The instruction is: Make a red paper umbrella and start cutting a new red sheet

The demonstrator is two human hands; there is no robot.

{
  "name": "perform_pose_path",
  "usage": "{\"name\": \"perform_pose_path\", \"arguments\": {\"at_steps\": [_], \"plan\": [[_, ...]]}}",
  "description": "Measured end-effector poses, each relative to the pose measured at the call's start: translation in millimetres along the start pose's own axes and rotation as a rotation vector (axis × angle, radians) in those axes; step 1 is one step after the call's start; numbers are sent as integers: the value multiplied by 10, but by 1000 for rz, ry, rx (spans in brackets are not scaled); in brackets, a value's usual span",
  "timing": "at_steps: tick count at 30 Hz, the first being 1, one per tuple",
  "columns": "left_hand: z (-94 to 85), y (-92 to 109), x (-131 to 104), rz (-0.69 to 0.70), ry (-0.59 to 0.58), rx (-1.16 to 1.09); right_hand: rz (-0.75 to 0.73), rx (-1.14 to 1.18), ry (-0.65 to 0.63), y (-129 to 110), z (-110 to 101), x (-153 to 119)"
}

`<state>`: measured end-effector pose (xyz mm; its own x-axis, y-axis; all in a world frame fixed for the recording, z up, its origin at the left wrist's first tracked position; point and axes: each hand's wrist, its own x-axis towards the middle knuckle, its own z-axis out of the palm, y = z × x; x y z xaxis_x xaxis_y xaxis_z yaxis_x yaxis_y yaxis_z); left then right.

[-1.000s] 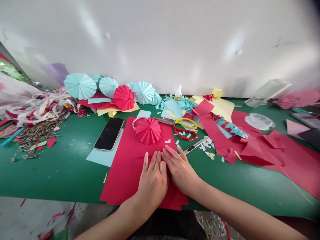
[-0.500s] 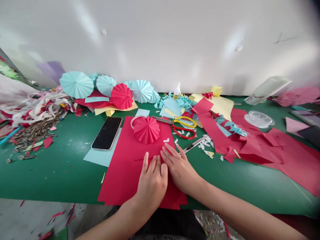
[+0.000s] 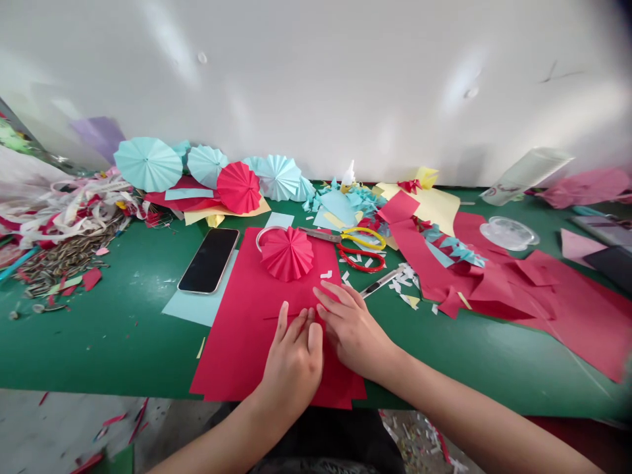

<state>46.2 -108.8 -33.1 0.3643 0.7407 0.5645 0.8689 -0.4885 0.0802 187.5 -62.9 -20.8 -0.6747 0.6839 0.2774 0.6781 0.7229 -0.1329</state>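
Note:
A stack of red paper sheets (image 3: 232, 349) lies squarely before me. My left hand (image 3: 296, 359) rests on it, fingers pressed down at a thin red paper strip (image 3: 277, 317) whose left end sticks out beyond them. Close beside it, my right hand (image 3: 353, 329) lies with fingers stretched over the paper, the tips near the left fingertips. What sits under the fingers is hidden. Beyond the hands, a pleated red paper rosette (image 3: 287, 254) lies on the sheets, partly over a white ring (image 3: 260, 238). Yellow-and-red scissors (image 3: 353, 245) and a craft knife (image 3: 381, 283) lie to the right.
A phone (image 3: 209, 261) lies on light-blue paper (image 3: 197, 309) at left. Light-blue rosettes (image 3: 148, 164) stand along the white wall. White scraps (image 3: 407, 276), red offcuts (image 3: 474, 276) and a clear plastic lid (image 3: 508, 233) are at right. Twigs and ribbons (image 3: 69, 204) pile up far left.
Both hands have drawn slightly closer along the strip, with the right fingertips curling in a little. The whole view has shifted slightly; the objects on the table lie as before.

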Motion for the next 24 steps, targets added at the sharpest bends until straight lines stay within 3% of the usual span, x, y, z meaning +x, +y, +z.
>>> {"name": "perform_pose_path", "arguments": {"at_steps": [4,17,24], "plan": [[-12,-3,-13,7,6,6,40,-8,19,44,-8,18],[-18,-8,-69,64,-2,-31,-49,1,-90,6,-117,28],[-69,64,-47,90,-45,48,-43,25,31,23,-138,17]]}}
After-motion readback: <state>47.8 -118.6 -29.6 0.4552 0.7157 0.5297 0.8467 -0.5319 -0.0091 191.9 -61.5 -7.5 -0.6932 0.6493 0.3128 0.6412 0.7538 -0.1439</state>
